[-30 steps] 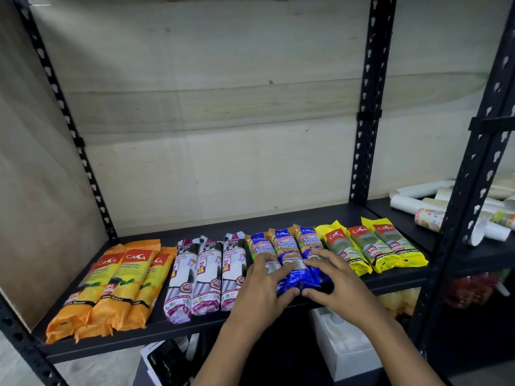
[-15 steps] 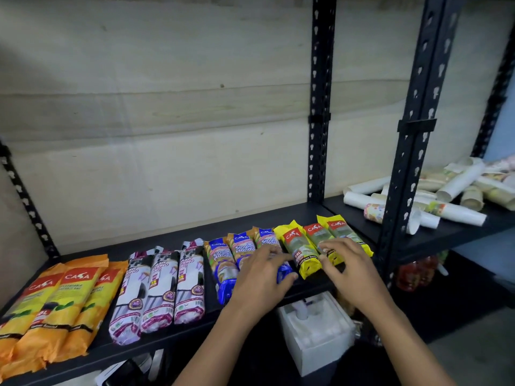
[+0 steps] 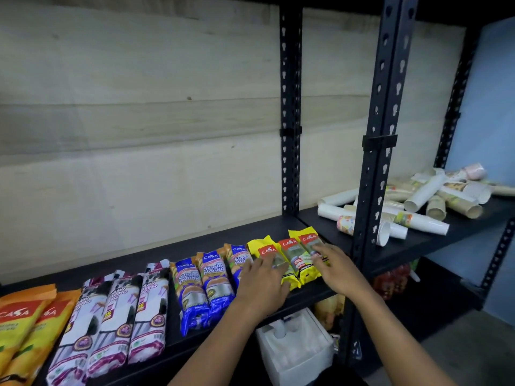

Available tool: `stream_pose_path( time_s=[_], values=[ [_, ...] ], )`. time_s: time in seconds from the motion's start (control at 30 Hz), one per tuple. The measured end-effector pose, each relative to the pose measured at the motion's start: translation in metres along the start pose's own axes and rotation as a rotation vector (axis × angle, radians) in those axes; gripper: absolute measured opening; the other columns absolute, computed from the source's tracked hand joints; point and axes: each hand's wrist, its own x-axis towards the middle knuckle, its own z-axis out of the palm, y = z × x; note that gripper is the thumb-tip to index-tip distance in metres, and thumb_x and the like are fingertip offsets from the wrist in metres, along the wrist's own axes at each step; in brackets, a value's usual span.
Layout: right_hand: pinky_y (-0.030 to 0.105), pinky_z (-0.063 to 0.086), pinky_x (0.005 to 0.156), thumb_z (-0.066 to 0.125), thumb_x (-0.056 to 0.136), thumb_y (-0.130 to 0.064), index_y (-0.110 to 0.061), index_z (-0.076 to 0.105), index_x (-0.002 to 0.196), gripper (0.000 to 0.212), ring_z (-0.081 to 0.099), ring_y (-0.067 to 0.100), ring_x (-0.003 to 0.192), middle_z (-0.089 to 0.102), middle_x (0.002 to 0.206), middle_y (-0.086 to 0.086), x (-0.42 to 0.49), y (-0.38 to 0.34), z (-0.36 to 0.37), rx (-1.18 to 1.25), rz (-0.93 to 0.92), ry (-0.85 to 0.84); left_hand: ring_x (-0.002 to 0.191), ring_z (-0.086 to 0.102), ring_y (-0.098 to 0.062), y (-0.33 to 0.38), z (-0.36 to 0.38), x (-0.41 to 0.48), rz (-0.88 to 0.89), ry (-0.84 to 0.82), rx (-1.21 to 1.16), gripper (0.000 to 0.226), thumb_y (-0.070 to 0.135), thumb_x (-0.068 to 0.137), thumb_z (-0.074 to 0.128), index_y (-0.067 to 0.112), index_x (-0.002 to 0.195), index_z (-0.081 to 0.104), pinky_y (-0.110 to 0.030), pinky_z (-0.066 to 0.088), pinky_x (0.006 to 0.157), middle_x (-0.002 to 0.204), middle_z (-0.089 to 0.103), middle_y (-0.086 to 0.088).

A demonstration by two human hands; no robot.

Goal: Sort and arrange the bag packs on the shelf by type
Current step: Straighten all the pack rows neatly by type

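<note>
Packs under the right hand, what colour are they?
The packs are yellow with red logo patches, clearest in the head view.

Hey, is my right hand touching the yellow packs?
Touching. The head view shows the right hand with fingers lying on the rightmost yellow pack.

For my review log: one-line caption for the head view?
The left hand and right hand touch the yellow packs at the right end of the sorted shelf.

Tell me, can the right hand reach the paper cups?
Probably yes. The right hand rests on the yellow packs; the paper cups lie on the next shelf, open in front. Only a post stands between.
</note>
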Motion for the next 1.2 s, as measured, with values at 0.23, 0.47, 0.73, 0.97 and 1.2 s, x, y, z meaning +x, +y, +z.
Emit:
stream_pose_path(
  time_s=[0.23, 0.47, 0.73, 0.97, 1.2],
  values=[
    [0.025, 0.029, 0.106, 0.045, 0.101, -0.047, -0.033, 0.052, 0.140, 0.041, 0.034, 0.012, 0.141, 0.036, 0.154, -0.005, 0.004, 0.009, -0.011, 0.012, -0.025, -0.092, 0.134, 0.035, -0.042, 0.020, 0.002, 0.009, -0.047, 0.011, 0.053, 0.058, 0.050, 0.096, 0.045, 0.039, 0.151, 0.029, -0.055, 0.034, 0.109, 0.152, 0.034, -0.014],
    [0.045, 0.029, 0.116, 0.033, 0.097, -0.064, -0.035, 0.044, 0.146, 0.058, 0.029, 0.025, 0.146, 0.037, 0.156, 0.005, 0.007, 0.015, -0.013, -0.067, -0.016, -0.132, 0.139, 0.024, -0.046, 0.026, 0.003, 0.015, -0.049, -0.053, -0.018, 0.056, 0.048, 0.100, 0.045, 0.040, 0.153, 0.027, -0.054, 0.037, 0.110, 0.155, 0.024, -0.015],
    [0.037, 0.027, 0.114, 0.035, 0.101, -0.055, -0.032, 0.042, 0.148, 0.053, 0.024, 0.020, 0.147, 0.027, 0.159, 0.005, 0.004, 0.017, -0.009, -0.037, 0.004, -0.093, 0.133, 0.029, -0.039, 0.030, 0.004, 0.011, -0.065, 0.007, -0.057, 0.055, 0.045, 0.099, 0.045, 0.039, 0.152, 0.031, -0.049, 0.038, 0.107, 0.152, 0.029, -0.013],
    [0.036, 0.032, 0.112, 0.041, 0.099, -0.056, -0.028, 0.046, 0.145, 0.054, 0.026, 0.016, 0.146, 0.029, 0.158, -0.001, -0.009, -0.001, -0.014, -0.048, -0.078, 0.091, 0.137, 0.037, -0.035, 0.017, -0.005, -0.006, -0.065, 0.103, -0.162, 0.059, 0.058, 0.094, 0.048, 0.040, 0.149, 0.035, -0.048, 0.039, 0.108, 0.154, 0.033, -0.010],
    [0.016, 0.037, 0.090, 0.062, 0.093, -0.039, -0.031, 0.064, 0.124, 0.032, 0.051, 0.004, 0.115, 0.057, 0.124, -0.013, -0.038, -0.092, 0.018, 0.083, -0.378, 0.115, 0.144, 0.031, -0.022, -0.063, -0.031, -0.083, -0.187, 0.332, -0.280, 0.057, 0.060, 0.087, 0.053, 0.038, 0.140, 0.053, -0.041, 0.033, 0.116, 0.149, 0.042, -0.001]
  ],
)
